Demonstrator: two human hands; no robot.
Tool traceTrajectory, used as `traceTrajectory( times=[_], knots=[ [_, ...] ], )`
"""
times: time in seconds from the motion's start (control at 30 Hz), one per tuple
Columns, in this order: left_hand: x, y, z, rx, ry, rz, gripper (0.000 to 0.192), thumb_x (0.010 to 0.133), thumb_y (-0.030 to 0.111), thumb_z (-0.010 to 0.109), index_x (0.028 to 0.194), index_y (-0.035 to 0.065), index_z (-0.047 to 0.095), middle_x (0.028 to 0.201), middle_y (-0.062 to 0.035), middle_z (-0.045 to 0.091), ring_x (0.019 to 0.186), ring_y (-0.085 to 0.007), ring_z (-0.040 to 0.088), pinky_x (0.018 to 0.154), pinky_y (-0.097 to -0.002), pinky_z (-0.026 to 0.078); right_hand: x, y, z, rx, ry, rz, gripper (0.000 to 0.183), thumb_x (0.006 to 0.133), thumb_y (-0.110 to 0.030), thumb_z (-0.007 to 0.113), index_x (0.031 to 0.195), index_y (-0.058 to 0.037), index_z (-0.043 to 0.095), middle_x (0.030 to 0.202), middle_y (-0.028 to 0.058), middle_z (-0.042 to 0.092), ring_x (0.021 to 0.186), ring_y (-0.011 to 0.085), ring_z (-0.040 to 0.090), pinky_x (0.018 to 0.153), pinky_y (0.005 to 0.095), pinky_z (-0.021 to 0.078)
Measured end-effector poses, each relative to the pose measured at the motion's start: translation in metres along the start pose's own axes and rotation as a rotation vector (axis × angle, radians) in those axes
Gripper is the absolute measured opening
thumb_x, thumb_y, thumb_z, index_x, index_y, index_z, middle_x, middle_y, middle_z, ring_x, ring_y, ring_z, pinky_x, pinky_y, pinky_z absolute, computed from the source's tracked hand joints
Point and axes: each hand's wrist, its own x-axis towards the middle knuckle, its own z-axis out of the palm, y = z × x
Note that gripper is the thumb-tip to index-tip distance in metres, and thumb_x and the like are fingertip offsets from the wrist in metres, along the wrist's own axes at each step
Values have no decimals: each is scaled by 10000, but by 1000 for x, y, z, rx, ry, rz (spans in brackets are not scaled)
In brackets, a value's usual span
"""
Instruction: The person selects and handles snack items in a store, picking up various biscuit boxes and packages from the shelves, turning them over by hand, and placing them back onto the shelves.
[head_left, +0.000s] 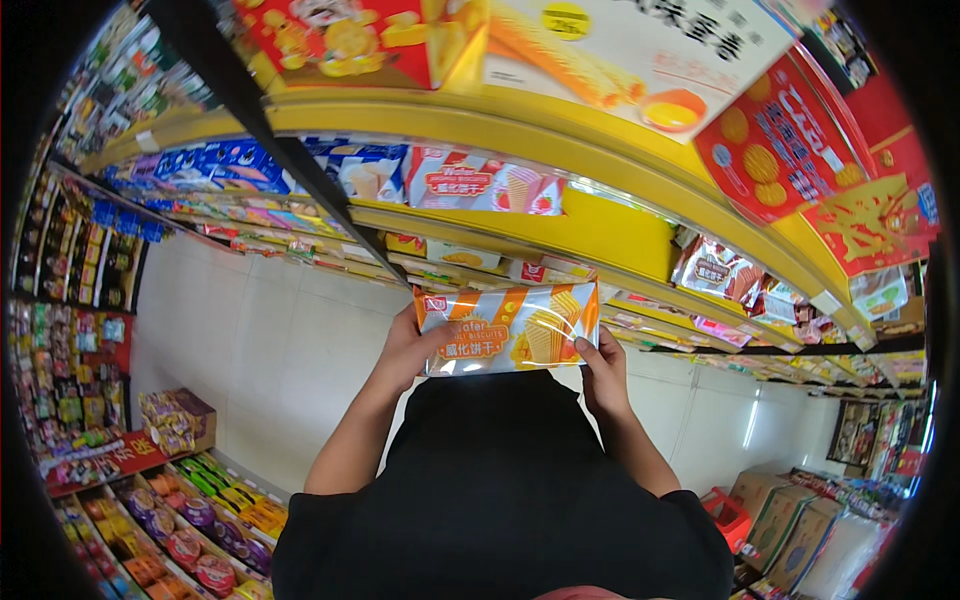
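Note:
Both hands hold one orange and silver pack of wafer biscuits in front of a black shirt. My left hand grips the pack's left end, thumb across its printed front. On the right end, my right hand has its thumb on the lower corner and its fingers behind. The fingers behind the pack are partly hidden. Beyond it, a yellow shelf bears a pink and white wafer pack, blue and white packs and, farther right, brown and white wafer packs.
Large biscuit boxes stand on the upper shelf. A black upright crosses the shelving. Behind at the lower left is a snack display with a carton; at the lower right are a red basket and cardboard boxes. Pale floor tiles show between.

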Motion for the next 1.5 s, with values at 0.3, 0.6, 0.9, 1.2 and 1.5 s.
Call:
traceTrajectory(
  times=[0.3, 0.6, 0.9, 1.2, 1.5],
  knots=[
    [-20, 6, -51, -86, 108, 7, 314, 763, 29, 611, 1049, -48, 508, 963, -106, 601, 853, -153, 585, 784, -290, 467, 12, 8, 56, -9, -45, -63, 288, 784, -11, 577, 1065, 26, 523, 1005, 77, 587, 916, 132, 547, 855, 283, 401],
    [0, 3, -66, 149, 148, 154, 668, 716, 112, 683, 1253, 12, 298, 1156, -137, 463, 1099, -202, 440, 881, -338, 397, 0, 18, 70, 98, 21, -56, 303, 793, -10, 559, 1089, 23, 501, 1002, 80, 583, 910, 143, 558, 835, 290, 423],
    [41, 20, 3, 1022, -540, 574, 803, 594, 308, 770, 1239, 40, 374, 1194, -190, 451, 1088, -351, 441, 905, -412, 364, -49, 32, 47, -39, 218, -134, 402, 737, 44, 627, 1120, 9, 509, 961, 57, 568, 887, 117, 552, 804, 254, 439],
    [69, 15, 113, 1207, -805, 697, 579, 686, 419, 693, 1087, 46, 504, 960, -157, 604, 877, -327, 584, 741, -377, 471, -80, 39, -16, 153, 452, -373, 424, 772, 23, 586, 1175, -18, 460, 1104, 73, 514, 1005, 144, 487, 849, 267, 403],
    [137, 91, 210, 1358, -598, 657, 583, 695, 378, 702, 1135, 47, 512, 1090, -178, 563, 996, -348, 531, 854, -382, 419, -89, 132, -146, -45, 883, -186, 377, 780, -71, 602, 1122, -14, 453, 1089, 105, 501, 948, 209, 535, 783, 322, 454]
  ],
)
